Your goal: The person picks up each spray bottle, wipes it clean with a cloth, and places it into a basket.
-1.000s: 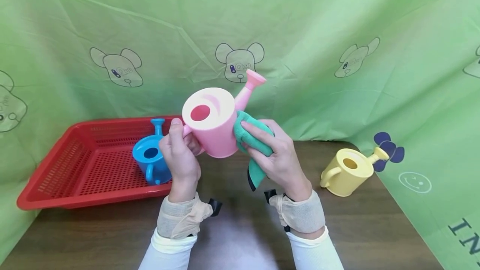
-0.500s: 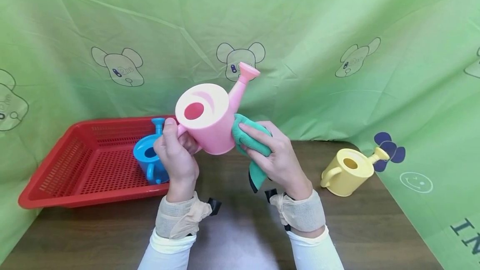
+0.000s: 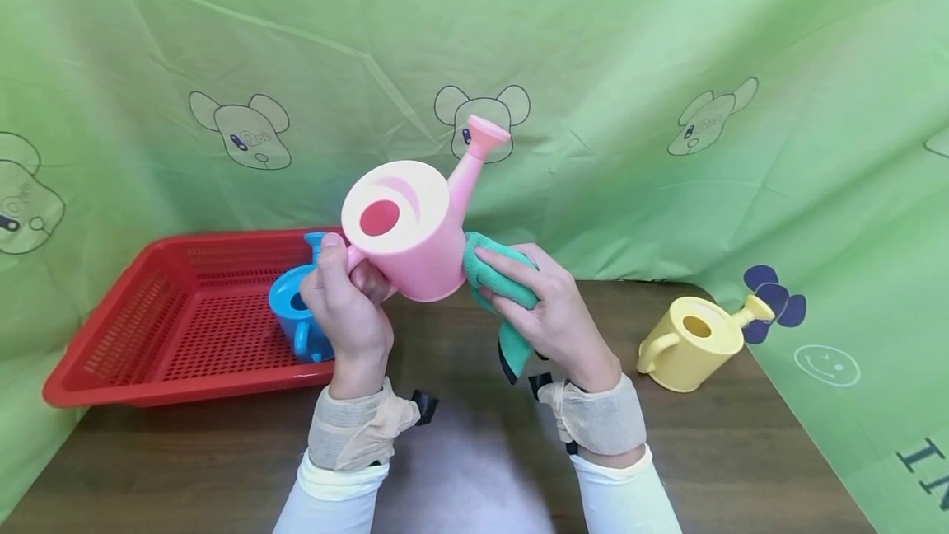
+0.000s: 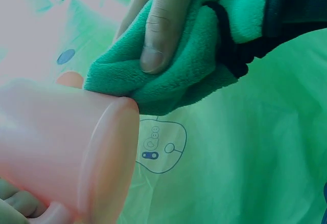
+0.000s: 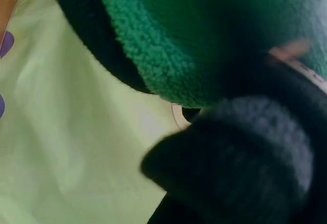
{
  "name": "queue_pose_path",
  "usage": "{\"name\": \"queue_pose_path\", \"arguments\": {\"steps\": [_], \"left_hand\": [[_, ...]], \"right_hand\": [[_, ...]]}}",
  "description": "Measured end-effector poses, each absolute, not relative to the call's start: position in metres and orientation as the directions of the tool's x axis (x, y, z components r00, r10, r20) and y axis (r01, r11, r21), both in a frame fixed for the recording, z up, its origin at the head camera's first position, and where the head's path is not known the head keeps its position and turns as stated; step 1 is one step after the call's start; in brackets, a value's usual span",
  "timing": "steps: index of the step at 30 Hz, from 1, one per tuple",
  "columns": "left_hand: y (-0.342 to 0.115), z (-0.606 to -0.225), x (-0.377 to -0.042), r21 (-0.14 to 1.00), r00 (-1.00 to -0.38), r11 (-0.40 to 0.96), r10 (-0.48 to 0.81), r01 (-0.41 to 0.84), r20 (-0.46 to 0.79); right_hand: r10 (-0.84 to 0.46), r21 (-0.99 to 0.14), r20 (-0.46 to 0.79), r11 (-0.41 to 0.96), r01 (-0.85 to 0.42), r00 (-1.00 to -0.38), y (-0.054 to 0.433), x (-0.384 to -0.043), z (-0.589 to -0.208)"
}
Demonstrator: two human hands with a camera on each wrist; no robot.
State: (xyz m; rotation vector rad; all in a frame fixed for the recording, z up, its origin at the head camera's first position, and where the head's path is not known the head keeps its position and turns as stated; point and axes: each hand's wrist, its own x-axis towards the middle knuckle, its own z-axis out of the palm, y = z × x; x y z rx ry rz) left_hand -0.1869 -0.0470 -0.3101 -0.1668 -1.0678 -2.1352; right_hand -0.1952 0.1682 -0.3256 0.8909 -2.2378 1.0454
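Held up over the table, a pink watering can (image 3: 423,258) tilts with its spout pointing up and away to the right. My left hand (image 3: 350,311) grips its handle, thumb on top. A bunched green cloth (image 3: 500,278) is held in my right hand (image 3: 559,307), its fingers curled round it. In the left wrist view the cloth (image 4: 153,75) touches the can's side (image 4: 56,137) near the base edge. The right wrist view is mostly filled by the cloth (image 5: 158,55), and the can is hidden there.
At left stands a red plastic basket (image 3: 178,390) with a blue watering can (image 3: 296,324) in it, partly behind my left hand. A yellow watering can (image 3: 689,344) stands on the wooden table (image 3: 712,443) at right. A green printed curtain (image 3: 593,39) hangs behind.
The pink can has shifted left and slightly up, tilting a little more. My left hand moved with it. The cloth has slid slightly lower along the can's side.
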Motion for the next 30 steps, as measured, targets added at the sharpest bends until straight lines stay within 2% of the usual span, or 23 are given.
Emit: {"name": "queue_pose_path", "arguments": {"steps": [10, 18, 30], "left_hand": [[-0.046, -0.31, -0.188, 0.676, -0.758, -0.403, -0.537, 0.617, 0.371], [-0.043, -0.31, -0.189, 0.675, -0.744, -0.381, -0.541, 0.632, 0.391], [-0.034, -0.314, -0.185, 0.727, -0.758, -0.341, -0.539, 0.595, 0.367]], "right_hand": [[-0.357, -0.455, 0.664, 0.505, -0.733, -0.657, 0.17, -0.199, -0.331], [-0.357, -0.449, 0.649, 0.532, -0.718, -0.671, 0.17, -0.198, -0.33], [-0.36, -0.407, 0.682, 0.536, -0.74, -0.636, 0.168, -0.192, -0.325]]}}
